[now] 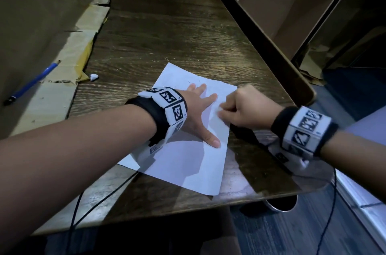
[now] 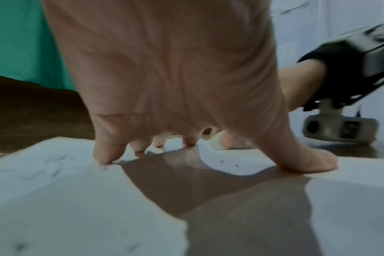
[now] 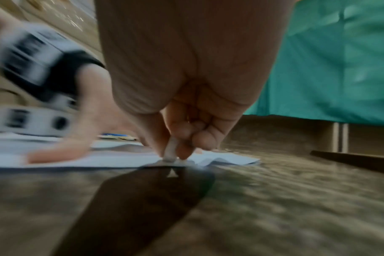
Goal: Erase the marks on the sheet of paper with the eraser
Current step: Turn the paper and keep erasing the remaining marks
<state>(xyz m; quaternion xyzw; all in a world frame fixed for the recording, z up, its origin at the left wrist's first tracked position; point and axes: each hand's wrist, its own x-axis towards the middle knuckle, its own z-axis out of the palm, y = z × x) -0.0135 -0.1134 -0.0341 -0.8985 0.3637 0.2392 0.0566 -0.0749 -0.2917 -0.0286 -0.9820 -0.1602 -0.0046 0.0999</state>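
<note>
A white sheet of paper [image 1: 188,167] lies on the dark wooden table [image 1: 167,35]. My left hand [image 1: 200,108] lies flat on the sheet with fingers spread, pressing it down; in the left wrist view the fingertips [image 2: 105,155] touch the paper [image 2: 55,199] near faint grey marks [image 2: 55,164]. My right hand [image 1: 242,108] is curled at the sheet's right edge and pinches a small white eraser [image 3: 171,150], whose tip presses on the paper [image 3: 230,159]. In the head view the eraser is mostly hidden by the fingers.
A blue pen [image 1: 31,83] lies on the taped cardboard at the left. A small white scrap [image 1: 93,76] sits near the tape edge. Cardboard walls stand left and right. A green cloth [image 3: 340,60] hangs behind. Cables run off the table's near edge.
</note>
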